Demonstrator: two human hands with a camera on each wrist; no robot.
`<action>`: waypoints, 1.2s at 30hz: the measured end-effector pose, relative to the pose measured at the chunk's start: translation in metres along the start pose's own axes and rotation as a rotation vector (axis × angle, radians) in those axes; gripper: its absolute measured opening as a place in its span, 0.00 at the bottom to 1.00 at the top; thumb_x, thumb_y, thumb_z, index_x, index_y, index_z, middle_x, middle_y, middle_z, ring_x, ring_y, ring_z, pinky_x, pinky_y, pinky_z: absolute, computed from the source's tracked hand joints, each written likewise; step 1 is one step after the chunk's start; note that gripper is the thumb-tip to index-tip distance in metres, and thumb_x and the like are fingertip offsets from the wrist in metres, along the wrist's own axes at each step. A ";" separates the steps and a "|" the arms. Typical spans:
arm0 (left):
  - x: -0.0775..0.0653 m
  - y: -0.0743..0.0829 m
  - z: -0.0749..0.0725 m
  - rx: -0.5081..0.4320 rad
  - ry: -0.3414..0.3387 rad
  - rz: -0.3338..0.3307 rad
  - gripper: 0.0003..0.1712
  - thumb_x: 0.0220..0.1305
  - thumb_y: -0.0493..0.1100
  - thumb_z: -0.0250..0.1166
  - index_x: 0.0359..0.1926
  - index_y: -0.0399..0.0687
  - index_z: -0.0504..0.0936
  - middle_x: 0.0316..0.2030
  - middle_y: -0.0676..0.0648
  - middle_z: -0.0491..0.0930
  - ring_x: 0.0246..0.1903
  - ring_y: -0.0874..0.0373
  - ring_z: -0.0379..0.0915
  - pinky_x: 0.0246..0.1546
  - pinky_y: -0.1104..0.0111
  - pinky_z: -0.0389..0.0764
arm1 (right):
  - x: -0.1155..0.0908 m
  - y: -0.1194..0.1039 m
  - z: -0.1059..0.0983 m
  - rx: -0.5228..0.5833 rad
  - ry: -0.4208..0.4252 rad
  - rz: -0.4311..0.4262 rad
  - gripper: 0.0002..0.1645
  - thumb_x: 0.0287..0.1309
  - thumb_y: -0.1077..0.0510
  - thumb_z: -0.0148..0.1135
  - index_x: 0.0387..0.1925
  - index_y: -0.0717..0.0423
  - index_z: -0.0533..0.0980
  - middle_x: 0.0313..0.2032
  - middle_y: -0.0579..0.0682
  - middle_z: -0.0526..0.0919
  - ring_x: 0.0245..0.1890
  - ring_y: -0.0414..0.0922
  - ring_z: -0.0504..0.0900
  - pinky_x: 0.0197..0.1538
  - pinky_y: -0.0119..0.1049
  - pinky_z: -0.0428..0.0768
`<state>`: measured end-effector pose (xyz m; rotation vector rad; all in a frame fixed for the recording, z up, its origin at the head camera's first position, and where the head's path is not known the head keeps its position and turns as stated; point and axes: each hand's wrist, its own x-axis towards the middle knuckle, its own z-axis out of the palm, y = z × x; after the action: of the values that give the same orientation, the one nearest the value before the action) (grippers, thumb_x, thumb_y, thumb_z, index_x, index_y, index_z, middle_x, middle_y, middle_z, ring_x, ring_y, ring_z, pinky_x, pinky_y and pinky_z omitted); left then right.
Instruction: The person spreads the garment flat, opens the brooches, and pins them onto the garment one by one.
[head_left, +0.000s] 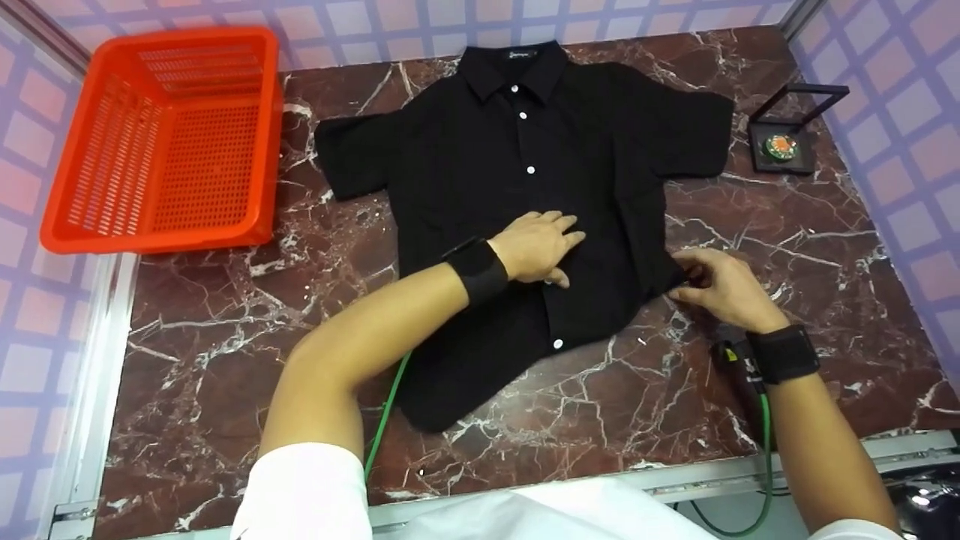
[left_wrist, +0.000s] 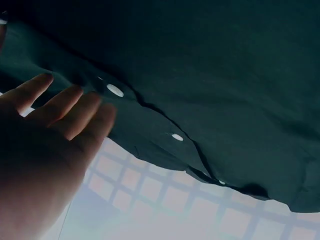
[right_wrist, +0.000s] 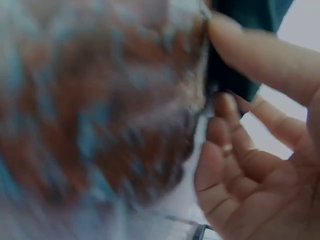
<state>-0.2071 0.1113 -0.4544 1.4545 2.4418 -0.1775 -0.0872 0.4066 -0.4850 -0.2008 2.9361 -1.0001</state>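
Note:
A black short-sleeved button-up shirt (head_left: pixel 465 172) lies front up on the marble-patterned table, its collar at the far side and white buttons down the middle. My left hand (head_left: pixel 536 247) rests on the front of the shirt with fingers spread, near the button placket. In the left wrist view, the fingers of that hand (left_wrist: pixel 55 130) are straight beside a white button (left_wrist: pixel 115 90). At the shirt's lower right side, my right hand (head_left: pixel 724 289) pinches the fabric edge between thumb and fingers. The right wrist view is partly blurred; dark cloth shows beyond the thumb (right_wrist: pixel 250 47).
An orange-red plastic basket (head_left: pixel 161 244) stands at the back left. Toward the back right is a small black stand (head_left: pixel 801 88) with a round, colourful piece (head_left: pixel 781 147). Green cables (head_left: pixel 766 442) run from the wristbands. Checked walls border the marble-patterned table (head_left: pixel 225 360).

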 end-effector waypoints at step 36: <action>0.013 -0.006 -0.004 -0.046 -0.086 -0.138 0.51 0.51 0.69 0.60 0.70 0.52 0.55 0.71 0.42 0.47 0.68 0.42 0.45 0.60 0.52 0.61 | -0.013 -0.029 -0.011 0.691 0.121 -0.131 0.22 0.58 0.75 0.51 0.53 0.78 0.59 0.28 0.71 0.72 0.19 0.44 0.67 0.19 0.31 0.62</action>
<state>-0.2193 0.1207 -0.4550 1.2344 2.4600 -0.2078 -0.0716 0.3920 -0.4589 -0.3101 2.4909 -2.0158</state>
